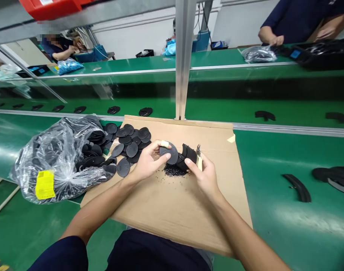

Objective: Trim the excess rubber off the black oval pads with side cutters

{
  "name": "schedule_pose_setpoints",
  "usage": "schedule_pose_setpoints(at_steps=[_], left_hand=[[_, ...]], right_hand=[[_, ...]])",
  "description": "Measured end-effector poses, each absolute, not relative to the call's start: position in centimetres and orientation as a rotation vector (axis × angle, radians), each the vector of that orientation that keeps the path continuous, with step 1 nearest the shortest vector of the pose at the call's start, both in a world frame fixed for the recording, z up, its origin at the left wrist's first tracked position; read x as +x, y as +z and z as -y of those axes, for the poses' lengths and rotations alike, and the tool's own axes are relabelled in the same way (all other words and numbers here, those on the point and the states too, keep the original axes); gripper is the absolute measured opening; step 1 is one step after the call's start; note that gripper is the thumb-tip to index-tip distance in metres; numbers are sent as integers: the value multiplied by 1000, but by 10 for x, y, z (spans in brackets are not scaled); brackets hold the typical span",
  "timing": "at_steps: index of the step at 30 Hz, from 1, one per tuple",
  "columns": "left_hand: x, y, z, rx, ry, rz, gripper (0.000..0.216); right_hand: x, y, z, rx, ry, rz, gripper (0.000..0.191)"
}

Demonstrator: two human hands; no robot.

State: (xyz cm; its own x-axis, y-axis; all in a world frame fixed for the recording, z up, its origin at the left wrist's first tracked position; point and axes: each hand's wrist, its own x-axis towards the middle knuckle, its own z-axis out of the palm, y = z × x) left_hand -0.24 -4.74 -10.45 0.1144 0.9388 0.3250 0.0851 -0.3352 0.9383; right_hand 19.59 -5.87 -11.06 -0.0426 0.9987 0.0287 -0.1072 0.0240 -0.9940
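Crinkled clear plastic bag [56, 158] spilling matte black oval discs [129, 145] onto flat brown cardboard [166, 203]. Left hand [147, 162] pinching one smooth rounded disc [169, 153]; right hand [205, 175] closed around metal cutters [199, 156] and stacked curved pieces [188, 154], above gritty black trimmings [174, 171].

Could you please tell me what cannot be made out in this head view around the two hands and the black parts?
- Tool in the right hand: only its metal tip shows; the palm hides the rest.
- Black pieces by that hand: overlapping, count unclear.
- Disc in the left hand: markings too small.
- Plastic bag: glare hides its contents.
- Yellow label: text too small to read.
- Dark crumbs: too fine to identify.
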Motion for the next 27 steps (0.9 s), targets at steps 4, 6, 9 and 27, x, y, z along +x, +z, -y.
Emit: schedule_pose_setpoints(at_steps=[4, 6, 9, 27], left_hand=[[-5, -113, 48, 1617, 1310, -1075, 34], [-9, -114, 49, 1623, 1229, -1117, 46], [-12, -114, 52, 1623, 1185, -1162, 34], [-6, -119, 47, 753, 1062, -901, 48]], right_hand=[[197, -109, 60, -1088, 1307, 1222, 45], [197, -108, 60, -1088, 1316, 1260, 44], [197, -108, 60, -1098, 1311, 1294, 42], [203, -119, 64, -845, -171, 2114, 21]])
